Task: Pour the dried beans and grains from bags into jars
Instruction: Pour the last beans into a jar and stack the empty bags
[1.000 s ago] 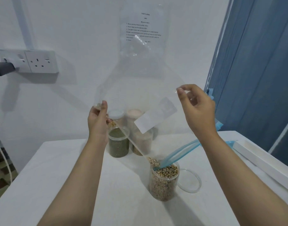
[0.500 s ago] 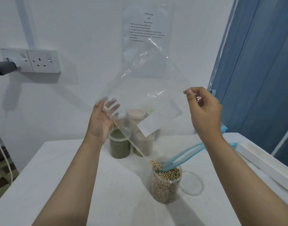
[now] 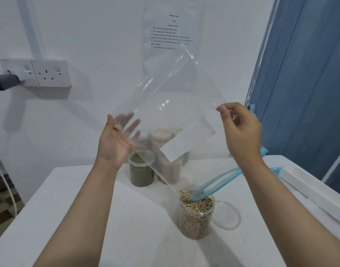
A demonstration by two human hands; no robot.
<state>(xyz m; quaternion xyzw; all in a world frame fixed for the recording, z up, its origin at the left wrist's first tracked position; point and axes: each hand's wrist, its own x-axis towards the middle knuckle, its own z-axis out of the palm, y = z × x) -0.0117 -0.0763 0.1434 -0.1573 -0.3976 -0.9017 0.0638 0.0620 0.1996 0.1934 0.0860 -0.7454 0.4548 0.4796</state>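
Bag: clear plastic bag (image 3: 171,112) held up over the table (image 3: 111,218), nearly empty, last beans bunched at its low corner
Bag axis: long axis runs diagonal, closed end up toward the wall, blue zip mouth (image 3: 213,186) pointing down into the jar
Jar: open bean jar (image 3: 196,216) near the table's right edge, almost full; lid (image 3: 228,215) lies just beside it on the right
Left hand (image 3: 117,143): fingers spread and straight, palm against the bag's left side, no grip, a flat support only
Right hand (image 3: 240,132): pinches the bag's upper right edge between thumb and fingertips
Key relation: bag sits between both hands, jar below and nearer the right arm
Other jars: green-grain jar (image 3: 141,170) and more jars toward the back edge
Judgement: pour looks almost done; a lift or shake of the high end should clear the remaining beans
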